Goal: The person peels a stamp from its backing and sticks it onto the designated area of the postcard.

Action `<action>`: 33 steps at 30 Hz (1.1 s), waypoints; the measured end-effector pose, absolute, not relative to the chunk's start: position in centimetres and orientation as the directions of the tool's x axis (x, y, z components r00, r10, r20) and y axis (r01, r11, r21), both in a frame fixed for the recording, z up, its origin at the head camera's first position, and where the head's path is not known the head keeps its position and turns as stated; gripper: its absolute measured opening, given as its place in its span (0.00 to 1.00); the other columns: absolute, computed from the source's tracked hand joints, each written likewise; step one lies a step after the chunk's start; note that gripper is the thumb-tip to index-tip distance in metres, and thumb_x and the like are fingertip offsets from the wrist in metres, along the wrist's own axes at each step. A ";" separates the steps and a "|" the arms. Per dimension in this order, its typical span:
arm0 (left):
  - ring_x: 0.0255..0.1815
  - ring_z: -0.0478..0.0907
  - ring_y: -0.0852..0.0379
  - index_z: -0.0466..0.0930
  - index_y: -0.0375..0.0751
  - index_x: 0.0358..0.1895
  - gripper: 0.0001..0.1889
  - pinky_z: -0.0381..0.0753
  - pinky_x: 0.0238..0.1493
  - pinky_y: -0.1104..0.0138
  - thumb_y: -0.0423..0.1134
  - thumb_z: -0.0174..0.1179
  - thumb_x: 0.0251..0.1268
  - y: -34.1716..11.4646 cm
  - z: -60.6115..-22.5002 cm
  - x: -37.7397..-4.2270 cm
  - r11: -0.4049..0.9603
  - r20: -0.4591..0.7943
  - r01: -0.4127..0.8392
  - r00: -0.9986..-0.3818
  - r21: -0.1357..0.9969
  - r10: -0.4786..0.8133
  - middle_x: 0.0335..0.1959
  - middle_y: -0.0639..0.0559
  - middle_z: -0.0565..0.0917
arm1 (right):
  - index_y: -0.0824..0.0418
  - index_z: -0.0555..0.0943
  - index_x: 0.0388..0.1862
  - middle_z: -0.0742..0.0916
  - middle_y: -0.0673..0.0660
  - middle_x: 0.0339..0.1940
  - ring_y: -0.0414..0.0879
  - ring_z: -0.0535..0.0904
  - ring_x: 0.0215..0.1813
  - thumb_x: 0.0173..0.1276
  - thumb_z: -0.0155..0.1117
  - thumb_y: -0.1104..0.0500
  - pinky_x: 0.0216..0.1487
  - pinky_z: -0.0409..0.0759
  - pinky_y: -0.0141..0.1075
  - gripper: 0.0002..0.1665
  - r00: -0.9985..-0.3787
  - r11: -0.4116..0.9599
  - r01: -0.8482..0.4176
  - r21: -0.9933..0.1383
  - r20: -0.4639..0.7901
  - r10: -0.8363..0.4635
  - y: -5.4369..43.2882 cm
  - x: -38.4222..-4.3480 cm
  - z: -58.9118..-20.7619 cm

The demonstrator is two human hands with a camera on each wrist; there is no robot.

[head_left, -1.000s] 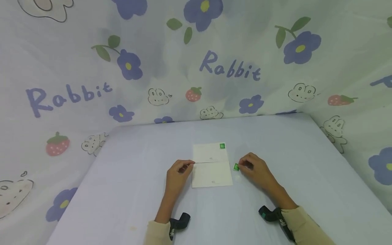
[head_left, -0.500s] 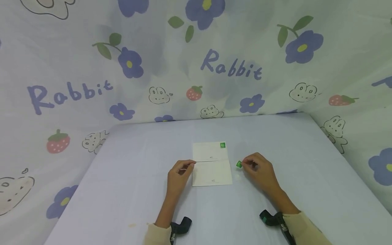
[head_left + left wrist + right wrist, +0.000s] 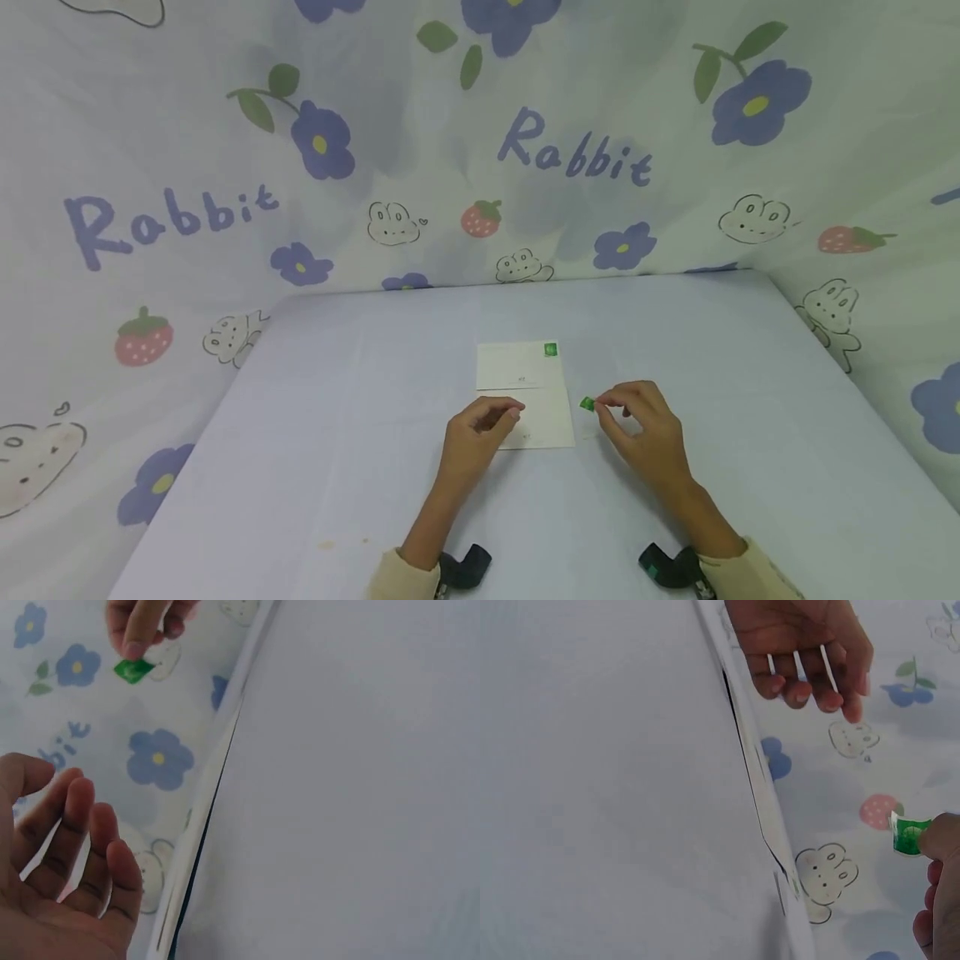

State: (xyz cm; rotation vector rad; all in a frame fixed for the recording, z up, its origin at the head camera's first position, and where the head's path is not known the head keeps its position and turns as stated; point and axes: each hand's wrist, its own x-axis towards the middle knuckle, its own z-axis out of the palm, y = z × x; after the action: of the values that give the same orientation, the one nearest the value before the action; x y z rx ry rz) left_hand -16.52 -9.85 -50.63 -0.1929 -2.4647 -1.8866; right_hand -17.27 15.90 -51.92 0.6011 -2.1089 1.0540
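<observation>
My right hand [image 3: 651,433] pinches a small green stamp [image 3: 587,404] between thumb and fingertips, to the right of the paper. The right wrist view shows the stamp [image 3: 910,834] with a pale border, slightly bent. My left hand [image 3: 480,437] holds nothing; its fingers are loosely bent over the lower of two white envelope-like sheets [image 3: 551,429], covering its left part. Above that lies the upper sheet [image 3: 510,364], with a green stamp [image 3: 551,349] in its top right corner. Small dark print shows on each sheet.
The sheets lie on a white-covered table [image 3: 360,400]. Behind it hangs a pale curtain [image 3: 420,150] with blue flowers, rabbits and strawberries. A black wrist camera [image 3: 465,568] sits on the left wrist, another black camera [image 3: 667,568] on the right.
My left hand has left the sheets' left edge and moved right, over the lower sheet. The right hand has drawn the stamp slightly right, away from the sheets. The head view has tilted slightly down.
</observation>
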 end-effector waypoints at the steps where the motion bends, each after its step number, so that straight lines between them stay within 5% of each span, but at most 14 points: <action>1: 0.44 0.82 0.60 0.88 0.55 0.44 0.05 0.81 0.47 0.66 0.46 0.65 0.69 -9.6 -50.5 -16.4 0.252 0.097 0.118 -0.991 0.961 0.093 0.42 0.62 0.86 | 0.61 0.86 0.37 0.83 0.54 0.39 0.46 0.78 0.41 0.62 0.69 0.63 0.39 0.75 0.22 0.05 -0.632 0.559 -0.675 -0.482 0.768 -0.101 15.7 -17.2 -51.8; 9: 0.39 0.81 0.59 0.87 0.45 0.44 0.05 0.82 0.43 0.63 0.36 0.65 0.69 -7.8 -48.2 -14.9 0.250 0.098 0.134 -0.984 0.959 0.150 0.41 0.59 0.86 | 0.65 0.86 0.34 0.83 0.56 0.36 0.50 0.78 0.40 0.74 0.60 0.54 0.48 0.75 0.22 0.16 -0.528 0.569 -0.740 -0.359 0.834 -0.160 14.8 -16.5 -50.8; 13: 0.36 0.81 0.60 0.87 0.40 0.43 0.05 0.82 0.42 0.63 0.34 0.65 0.68 -7.1 -46.4 -14.0 0.230 0.107 0.154 -0.973 0.961 0.204 0.39 0.55 0.86 | 0.66 0.86 0.34 0.83 0.57 0.35 0.50 0.78 0.38 0.74 0.61 0.55 0.43 0.77 0.25 0.16 -0.494 0.581 -0.752 -0.313 0.850 -0.182 14.6 -16.3 -50.4; 23: 0.40 0.83 0.60 0.88 0.51 0.46 0.09 0.83 0.45 0.65 0.47 0.65 0.69 -6.4 -49.8 -14.5 0.200 0.152 0.203 -0.958 0.958 0.245 0.39 0.63 0.85 | 0.68 0.85 0.32 0.83 0.57 0.32 0.50 0.78 0.33 0.72 0.63 0.62 0.36 0.80 0.33 0.11 -0.340 0.484 -0.858 -0.171 0.896 -0.285 13.2 -15.6 -49.7; 33: 0.39 0.82 0.60 0.88 0.47 0.46 0.11 0.83 0.44 0.65 0.48 0.66 0.68 -6.3 -50.1 -14.5 0.206 0.150 0.196 -0.964 0.959 0.218 0.38 0.62 0.84 | 0.66 0.87 0.33 0.84 0.55 0.34 0.51 0.80 0.37 0.76 0.59 0.59 0.41 0.80 0.36 0.16 -0.361 0.498 -0.852 -0.160 0.869 -0.339 13.2 -15.4 -50.1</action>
State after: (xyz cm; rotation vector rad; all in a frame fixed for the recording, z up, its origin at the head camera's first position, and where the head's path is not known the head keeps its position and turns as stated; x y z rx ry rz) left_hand -14.54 -6.33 -50.12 -0.4208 -2.4533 -1.9464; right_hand -15.38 13.23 -50.06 0.9840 -1.9224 0.7909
